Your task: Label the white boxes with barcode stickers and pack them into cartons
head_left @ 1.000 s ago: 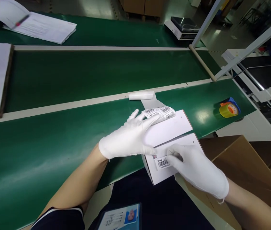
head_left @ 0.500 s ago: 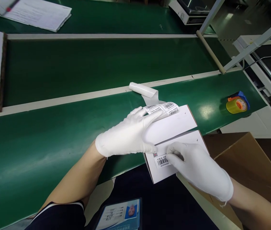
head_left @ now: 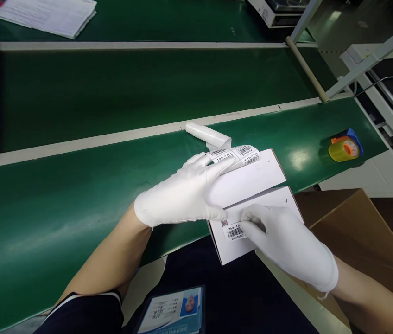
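Two white boxes lie side by side at the bench edge, a far box (head_left: pixel 248 183) and a near box (head_left: pixel 269 198). On the near box is a barcode label (head_left: pixel 234 232), printed in black beside a small square code. My right hand (head_left: pixel 280 236), in a white glove, pinches the label's right end against that box. My left hand (head_left: pixel 186 195), also gloved, spreads open across the left side of the boxes, its thumb on the near box. Its fingertips rest by a strip of barcode labels (head_left: pixel 248 155) that curls over the far box. A roll of backing paper (head_left: pixel 208 134) trails behind the strip.
A green conveyor belt (head_left: pixel 148 88) runs beyond the green bench (head_left: pixel 60 199). Tape rolls (head_left: pixel 344 147) sit at the bench's right end. An open cardboard box (head_left: pixel 359 232) stands below right. Papers (head_left: pixel 50 16) and a scale (head_left: pixel 276 11) lie at the back.
The view has shifted slightly. Both hands keep nearly the same pose on the boxes, and the right fingers stay at the label. The backing paper roll sits a little closer to the label strip.
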A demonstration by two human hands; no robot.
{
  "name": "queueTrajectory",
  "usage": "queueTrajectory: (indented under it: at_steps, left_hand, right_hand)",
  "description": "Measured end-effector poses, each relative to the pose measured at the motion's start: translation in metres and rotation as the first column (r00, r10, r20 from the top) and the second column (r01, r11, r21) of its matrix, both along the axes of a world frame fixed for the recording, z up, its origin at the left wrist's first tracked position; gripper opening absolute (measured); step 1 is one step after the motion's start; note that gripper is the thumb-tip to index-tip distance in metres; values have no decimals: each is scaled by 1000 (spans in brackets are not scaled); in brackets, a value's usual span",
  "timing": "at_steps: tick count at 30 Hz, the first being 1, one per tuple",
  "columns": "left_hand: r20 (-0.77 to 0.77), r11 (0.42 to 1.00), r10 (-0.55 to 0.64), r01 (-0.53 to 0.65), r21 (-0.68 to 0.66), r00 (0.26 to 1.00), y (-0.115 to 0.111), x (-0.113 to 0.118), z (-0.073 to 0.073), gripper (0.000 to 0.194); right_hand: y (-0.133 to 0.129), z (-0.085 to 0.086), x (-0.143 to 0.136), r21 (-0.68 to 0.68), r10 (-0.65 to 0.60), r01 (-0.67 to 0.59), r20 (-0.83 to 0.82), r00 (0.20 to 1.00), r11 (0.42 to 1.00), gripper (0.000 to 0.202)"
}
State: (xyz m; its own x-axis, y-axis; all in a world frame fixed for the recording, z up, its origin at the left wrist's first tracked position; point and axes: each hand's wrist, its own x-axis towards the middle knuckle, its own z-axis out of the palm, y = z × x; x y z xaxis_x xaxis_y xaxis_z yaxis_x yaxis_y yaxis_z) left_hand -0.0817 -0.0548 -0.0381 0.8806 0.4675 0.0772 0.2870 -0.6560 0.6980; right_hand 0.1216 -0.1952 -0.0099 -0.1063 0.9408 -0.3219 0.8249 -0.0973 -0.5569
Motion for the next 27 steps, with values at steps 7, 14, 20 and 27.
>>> queueTrajectory:
  at_steps: [7, 14, 20, 27]
  left_hand:
    - [-30, 999, -20, 21, 26, 999, -1, -1, 2, 109]
    - [-59, 1000, 11, -11, 9, 998, -2, -2, 2, 108]
    - [-43, 1000, 11, -11, 8, 999, -2, -1, 3, 106]
    - [-70, 1000, 14, -13, 9, 997, -1, -2, 2, 107]
  right_hand:
    - [3, 7, -6, -116, -29, 36, 56, 998, 993, 26]
    - [2, 8, -8, -91, -39, 46, 76, 996, 995, 27]
    - [1, 8, -9, -84, -53, 59, 68, 996, 995, 25]
    - [1, 7, -10, -51, -45, 51, 115, 992, 997, 24]
